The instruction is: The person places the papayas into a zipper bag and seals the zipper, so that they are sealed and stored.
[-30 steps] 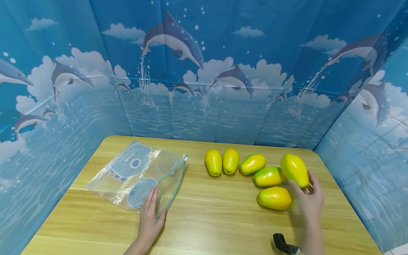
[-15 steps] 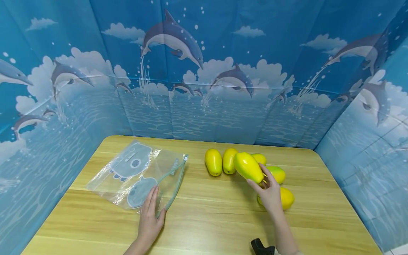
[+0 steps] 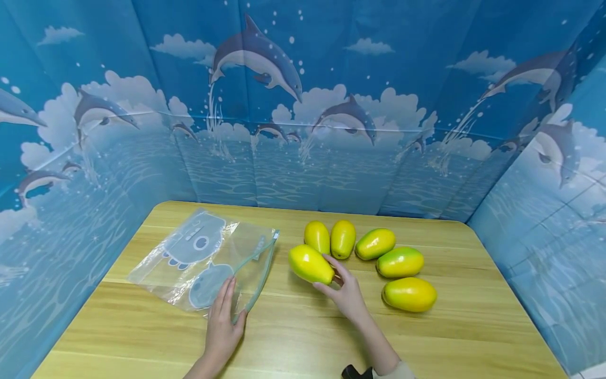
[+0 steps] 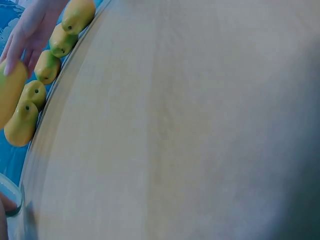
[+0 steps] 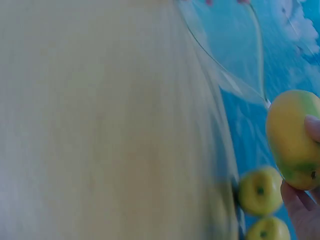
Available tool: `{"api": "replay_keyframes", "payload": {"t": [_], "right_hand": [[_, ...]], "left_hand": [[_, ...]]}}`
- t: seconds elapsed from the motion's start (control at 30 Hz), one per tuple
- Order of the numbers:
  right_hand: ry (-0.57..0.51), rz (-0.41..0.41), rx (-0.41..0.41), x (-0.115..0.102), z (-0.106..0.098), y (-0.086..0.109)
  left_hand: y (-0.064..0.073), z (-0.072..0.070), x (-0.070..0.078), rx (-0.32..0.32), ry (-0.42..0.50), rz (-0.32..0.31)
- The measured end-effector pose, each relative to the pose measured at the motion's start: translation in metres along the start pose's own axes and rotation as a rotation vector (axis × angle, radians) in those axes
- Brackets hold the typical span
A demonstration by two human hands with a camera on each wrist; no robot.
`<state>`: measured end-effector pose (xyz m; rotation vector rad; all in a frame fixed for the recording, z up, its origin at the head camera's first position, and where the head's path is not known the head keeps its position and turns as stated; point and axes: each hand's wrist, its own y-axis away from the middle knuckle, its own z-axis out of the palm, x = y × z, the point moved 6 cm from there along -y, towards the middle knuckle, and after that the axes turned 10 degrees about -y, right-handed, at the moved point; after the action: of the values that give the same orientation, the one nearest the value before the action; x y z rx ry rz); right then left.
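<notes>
My right hand (image 3: 349,296) holds a yellow-green papaya (image 3: 309,263) by one end, raised in front of the row. In the right wrist view, thumb and fingers grip this papaya (image 5: 292,135). My left hand (image 3: 222,322) lies at the mouth of a clear zip bag (image 3: 199,247) with pale blue cartoon prints. Its fingers are straight on the bag, with the thumb spread beside the lower end of the zip edge. The bag lies flat apart from its parted mouth, which faces right. The left wrist view shows only a bit of that mouth (image 4: 17,207).
Several more papayas (image 3: 400,262) lie in a curved row on the wooden table (image 3: 293,342), behind and right of the held one. A dolphin-print curtain (image 3: 303,173) stands behind the table. A black device (image 3: 355,372) is by the right wrist.
My right hand has carried the papaya leftward from the right end of the row, past the others, toward the bag. The left hand and bag stay put.
</notes>
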<state>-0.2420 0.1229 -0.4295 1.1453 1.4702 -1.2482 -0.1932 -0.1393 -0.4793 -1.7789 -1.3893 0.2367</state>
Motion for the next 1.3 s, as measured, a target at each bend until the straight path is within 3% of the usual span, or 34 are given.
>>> {"api": "replay_keyframes", "payload": {"t": [0.23,0.57,1.3], "right_hand": [[0.036,-0.049,-0.094,0.030,0.034,-0.007],[0.088,-0.100,-0.217,0.035,0.072,-0.017],[0.204,-0.125,-0.226,0.040,0.109,-0.038]], "left_hand": [[0.000,0.000,0.000,0.004,0.003,0.003],[0.000,-0.001,0.002,0.000,0.004,0.006],[0.000,-0.003,0.007,0.018,-0.013,0.067]]}}
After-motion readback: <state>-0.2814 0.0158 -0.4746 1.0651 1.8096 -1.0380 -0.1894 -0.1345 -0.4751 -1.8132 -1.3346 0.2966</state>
